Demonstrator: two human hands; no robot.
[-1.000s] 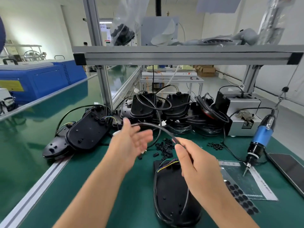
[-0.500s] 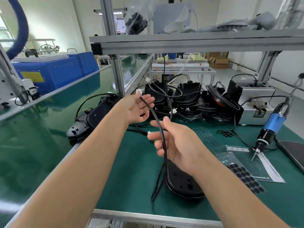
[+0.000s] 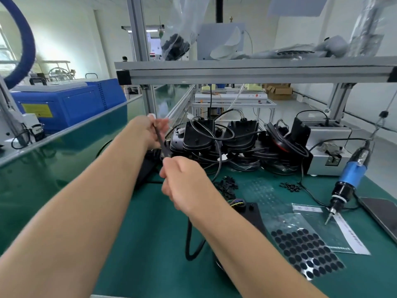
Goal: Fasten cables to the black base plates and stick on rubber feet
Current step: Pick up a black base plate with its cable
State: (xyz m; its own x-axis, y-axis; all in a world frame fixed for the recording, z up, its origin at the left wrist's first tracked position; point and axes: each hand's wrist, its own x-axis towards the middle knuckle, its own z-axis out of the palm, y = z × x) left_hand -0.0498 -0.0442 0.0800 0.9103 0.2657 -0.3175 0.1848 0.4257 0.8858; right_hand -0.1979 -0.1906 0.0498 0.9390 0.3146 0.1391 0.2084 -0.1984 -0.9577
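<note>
**Inspector A:** Hands first.

**Inspector B:** The left hand (image 3: 150,131) is raised beyond the base plate (image 3: 250,214), its fingers curled round the upper stretch of a black cable (image 3: 160,140). The right hand (image 3: 182,186) sits nearer the base plate, fingers closed on the same cable lower down. The two hands are near each other; the cable runs straight between them.

**Inspector A:** And the base plate?

**Inspector B:** Flat on the green mat (image 3: 129,244), mostly hidden under the right forearm. A loop of cable (image 3: 191,248) lies on the mat just to its left.

**Inspector A:** The feet?

**Inspector B:** A sheet of round black rubber feet (image 3: 305,252) lies just right of the base plate. The blue electric screwdriver (image 3: 348,179) stands further right, tip down. A stack of cabled plates (image 3: 225,143) sits behind the base plate.
</note>
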